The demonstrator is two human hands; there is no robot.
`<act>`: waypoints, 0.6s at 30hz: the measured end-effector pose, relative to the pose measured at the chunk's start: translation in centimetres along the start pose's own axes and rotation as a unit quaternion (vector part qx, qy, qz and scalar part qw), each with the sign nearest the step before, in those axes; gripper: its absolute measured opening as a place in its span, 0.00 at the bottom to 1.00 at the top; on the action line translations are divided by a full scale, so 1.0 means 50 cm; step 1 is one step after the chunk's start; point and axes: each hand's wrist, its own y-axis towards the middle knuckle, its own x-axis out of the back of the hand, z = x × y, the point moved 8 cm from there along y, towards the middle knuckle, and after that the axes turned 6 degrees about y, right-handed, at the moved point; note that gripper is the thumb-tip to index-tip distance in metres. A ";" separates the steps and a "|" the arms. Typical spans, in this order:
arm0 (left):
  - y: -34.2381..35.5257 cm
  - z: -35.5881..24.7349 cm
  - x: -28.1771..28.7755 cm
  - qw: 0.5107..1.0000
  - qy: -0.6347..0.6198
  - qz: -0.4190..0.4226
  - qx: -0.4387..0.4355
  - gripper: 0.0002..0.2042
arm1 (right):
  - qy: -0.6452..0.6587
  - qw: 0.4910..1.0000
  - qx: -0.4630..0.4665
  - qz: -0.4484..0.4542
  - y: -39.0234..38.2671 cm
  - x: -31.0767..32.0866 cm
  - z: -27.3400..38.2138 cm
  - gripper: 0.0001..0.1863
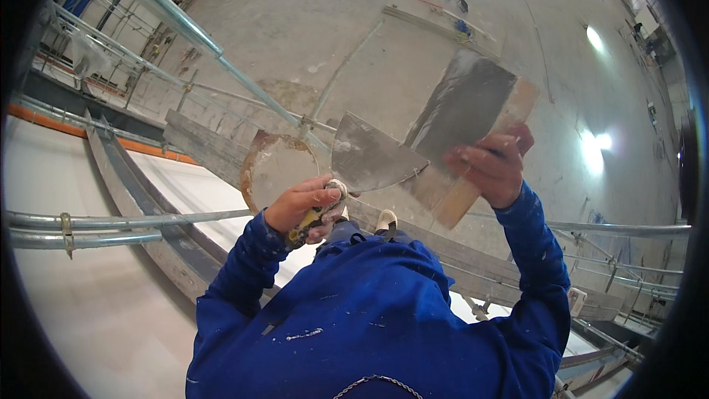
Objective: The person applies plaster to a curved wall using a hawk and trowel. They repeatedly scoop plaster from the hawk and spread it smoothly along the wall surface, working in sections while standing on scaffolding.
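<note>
My left hand (pixel 306 210) is closed around the worn yellow-and-black handle of a putty knife (pixel 373 151). Its broad, pale-smeared metal blade points to the right and away from me. My right hand (pixel 491 166) grips a wide smoothing blade (pixel 465 100) by its wooden back. That blade is long, dark grey and shiny, held tilted, and slightly blurred. The putty knife's blade tip comes close to the smoothing blade; whether they touch I cannot tell. Below and beyond my left hand stands a round bucket (pixel 281 170) with a crusted brown rim and pale grey material inside.
I stand on narrow scaffold planks (pixel 473 258). Metal scaffold tubes (pixel 258 92) cross on the left, and a guard rail (pixel 628 230) runs on the right. A concrete floor (pixel 310 22) lies below. White panels (pixel 81 199) and a curved grey beam (pixel 136 192) are at the left.
</note>
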 end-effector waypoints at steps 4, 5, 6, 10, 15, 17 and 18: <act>-0.010 -0.008 -0.007 1.000 -0.007 -0.001 0.024 0.18 | 0.074 0.995 0.071 0.017 0.021 0.007 0.048 0.13; -0.012 -0.011 -0.009 1.000 0.000 0.000 0.023 0.19 | 0.088 0.993 0.074 0.024 0.028 0.008 0.053 0.13; -0.014 -0.015 -0.012 1.000 0.002 0.006 0.018 0.18 | 0.103 0.991 0.078 0.031 0.034 0.009 0.057 0.13; -0.011 -0.043 -0.010 1.000 0.007 0.005 -0.012 0.16 | 0.161 0.980 0.111 0.037 0.042 -0.003 0.089 0.14; 0.047 -0.123 0.100 0.984 -0.007 -0.120 -0.130 0.13 | 0.220 0.966 0.128 0.044 0.057 -0.033 0.134 0.12; 0.060 -0.169 0.146 0.967 -0.010 -0.150 -0.205 0.10 | 0.207 0.972 0.106 0.042 0.070 -0.036 0.128 0.12; 0.044 -0.164 0.150 0.961 0.017 -0.154 -0.229 0.10 | 0.193 0.977 0.082 0.041 0.076 -0.031 0.116 0.13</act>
